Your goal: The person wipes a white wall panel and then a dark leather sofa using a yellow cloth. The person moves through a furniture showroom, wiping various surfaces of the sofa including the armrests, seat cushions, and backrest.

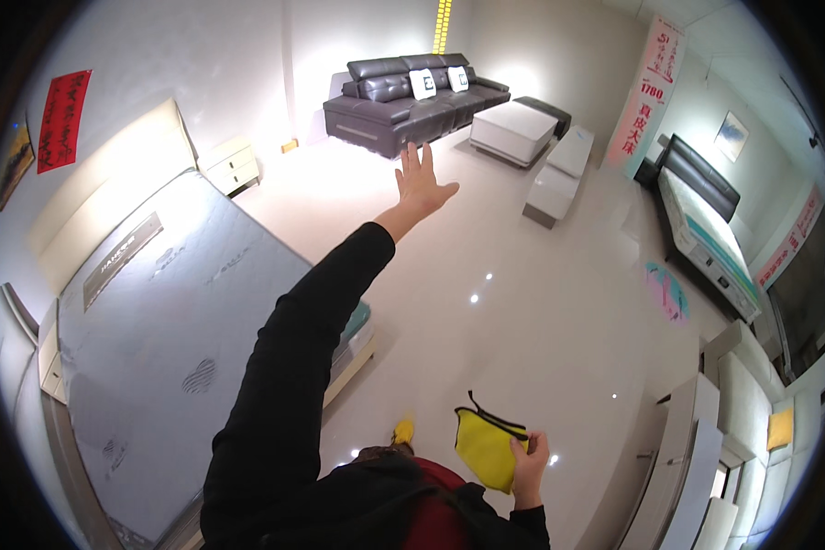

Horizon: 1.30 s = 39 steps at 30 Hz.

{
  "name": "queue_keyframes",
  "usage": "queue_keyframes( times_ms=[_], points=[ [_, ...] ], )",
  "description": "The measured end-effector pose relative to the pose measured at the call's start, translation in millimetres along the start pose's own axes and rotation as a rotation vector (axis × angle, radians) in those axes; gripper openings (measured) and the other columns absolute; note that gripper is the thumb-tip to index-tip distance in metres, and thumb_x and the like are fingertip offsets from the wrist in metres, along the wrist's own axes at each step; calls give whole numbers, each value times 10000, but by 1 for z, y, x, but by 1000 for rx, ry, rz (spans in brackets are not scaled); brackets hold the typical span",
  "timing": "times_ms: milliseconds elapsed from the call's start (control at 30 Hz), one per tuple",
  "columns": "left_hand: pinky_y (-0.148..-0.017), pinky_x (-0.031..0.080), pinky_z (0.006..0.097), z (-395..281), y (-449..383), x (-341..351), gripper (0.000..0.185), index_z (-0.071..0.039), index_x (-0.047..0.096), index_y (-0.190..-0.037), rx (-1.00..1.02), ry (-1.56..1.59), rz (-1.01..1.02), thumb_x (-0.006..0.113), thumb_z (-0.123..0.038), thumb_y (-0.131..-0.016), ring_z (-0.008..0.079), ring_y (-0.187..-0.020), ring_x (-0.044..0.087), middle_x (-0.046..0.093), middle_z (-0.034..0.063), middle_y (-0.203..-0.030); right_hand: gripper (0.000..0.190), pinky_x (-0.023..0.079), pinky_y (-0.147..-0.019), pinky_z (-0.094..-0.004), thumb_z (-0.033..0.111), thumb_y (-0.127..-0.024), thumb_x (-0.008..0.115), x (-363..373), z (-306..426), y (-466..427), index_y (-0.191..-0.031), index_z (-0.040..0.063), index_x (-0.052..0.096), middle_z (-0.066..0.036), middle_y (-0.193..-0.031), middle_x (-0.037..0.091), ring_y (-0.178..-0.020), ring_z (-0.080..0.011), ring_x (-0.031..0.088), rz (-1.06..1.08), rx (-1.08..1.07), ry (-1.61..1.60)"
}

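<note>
My left hand (423,182) is stretched far out in front with its fingers spread, holding nothing. Beyond its fingertips, across the floor, stands a dark brown leather sofa (385,124). Down by my body, my right hand (531,462) pinches a yellow cloth (485,447) with black edging and a black strap or loop. The cloth hangs from between thumb and fingers, over the floor. To my left lies a bed with a grey-blue mattress (247,295), partly covered by my outstretched sleeve.
A cream nightstand (232,165) stands by the bed's headboard (117,185). A white-topped coffee table (510,130) and a low white cabinet (560,175) are before the sofa. Another bed (708,234) is at the far right. Pale cabinets (674,454) flank me on the right.
</note>
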State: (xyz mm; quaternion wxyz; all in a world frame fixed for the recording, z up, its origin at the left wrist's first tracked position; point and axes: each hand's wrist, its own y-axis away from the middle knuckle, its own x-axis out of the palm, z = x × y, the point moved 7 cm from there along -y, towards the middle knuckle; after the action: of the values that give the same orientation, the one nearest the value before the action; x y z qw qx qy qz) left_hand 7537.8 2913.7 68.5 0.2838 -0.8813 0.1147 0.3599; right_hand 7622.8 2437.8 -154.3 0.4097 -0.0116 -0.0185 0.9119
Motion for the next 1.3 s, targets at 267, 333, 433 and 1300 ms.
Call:
queue_keyframes(
  times_ms=[267, 333, 433, 1300],
  points=[
    [-1114, 82, 536, 27, -139, 80, 986, -7, 100, -1459, -8, -41, 4, 657, -413, -754, 416, -1403, -17, 22, 264, -1506, 153, 418, -713, -218, -8, -842, 627, 15, 1, -144, -897, 39, 492, -4, -823, 540, -758, -79, 510, -126, 37, -62],
    [-1113, 85, 539, 32, -157, 103, 971, -12, 118, -1459, 5, -55, 19, 659, -402, -753, 416, -1402, 3, 45, 267, -1502, 155, 418, -720, -218, -10, -843, 625, 22, -4, -170, -906, 37, 490, -5, -827, 539, -764, -79, 509, -106, 30, -137],
    [-1112, 87, 542, 34, -179, 141, 962, -22, 122, -1460, 84, -93, 46, 659, -395, -754, 415, -1402, 6, 50, 266, -1501, 145, 419, -713, -221, 5, -865, 606, 24, -16, -214, -915, 47, 477, -2, -833, 541, -761, -81, 505, -109, 60, -65],
    [-895, 461, 349, 115, -288, 363, 341, -113, 619, -1122, 167, 663, 630, 690, -137, -789, 254, -1021, 566, 590, 71, -1063, 148, 465, -729, -237, 26, -849, 629, 293, -30, -716, -950, 33, 520, -35, -899, 599, -810, -92, 567, 618, 231, -146]
  ],
)
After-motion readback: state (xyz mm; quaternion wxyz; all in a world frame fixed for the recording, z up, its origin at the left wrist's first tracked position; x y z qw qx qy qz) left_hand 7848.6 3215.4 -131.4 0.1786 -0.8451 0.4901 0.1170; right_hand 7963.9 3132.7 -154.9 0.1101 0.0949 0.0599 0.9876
